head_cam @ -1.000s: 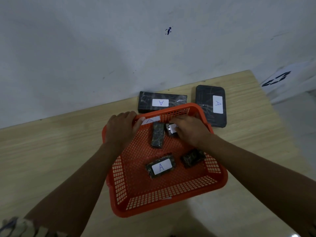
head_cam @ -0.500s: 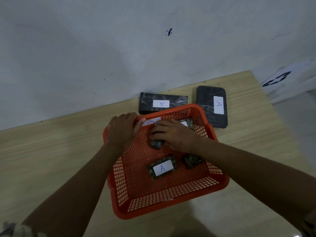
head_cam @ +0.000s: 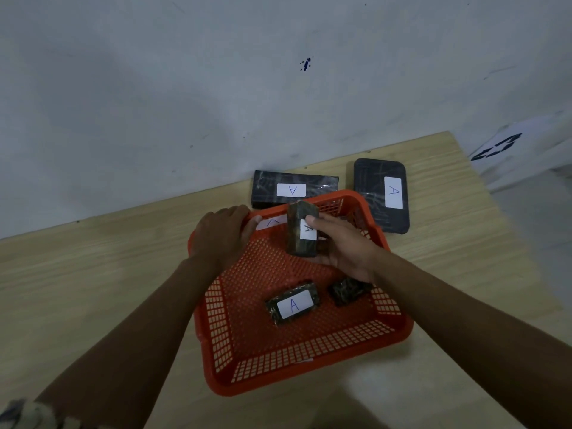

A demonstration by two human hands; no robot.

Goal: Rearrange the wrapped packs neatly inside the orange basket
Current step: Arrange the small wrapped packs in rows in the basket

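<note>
An orange basket [head_cam: 309, 363] sits on the wooden table. My right hand [head_cam: 343, 249] holds a dark wrapped pack [head_cam: 298, 230] with a white "A" label, lifted upright above the basket's far half. My left hand [head_cam: 221, 235] rests on the basket's far-left corner, its thumb against a pack with a white label [head_cam: 272, 222] leaning on the far wall. On the basket floor lie a pack with its "A" label up [head_cam: 292, 305] and a smaller dark pack [head_cam: 348, 291] partly under my right wrist.
Two larger black wrapped packs with "A" labels lie on the table behind the basket, one [head_cam: 294, 188] against the wall, one [head_cam: 382, 193] to the right. The table's right edge [head_cam: 483, 193] is close. A white sheet [head_cam: 501, 147] lies beyond it.
My right hand closed on the pack that lay in the basket's far half and lifted it upright. My left hand stayed at the far-left corner.
</note>
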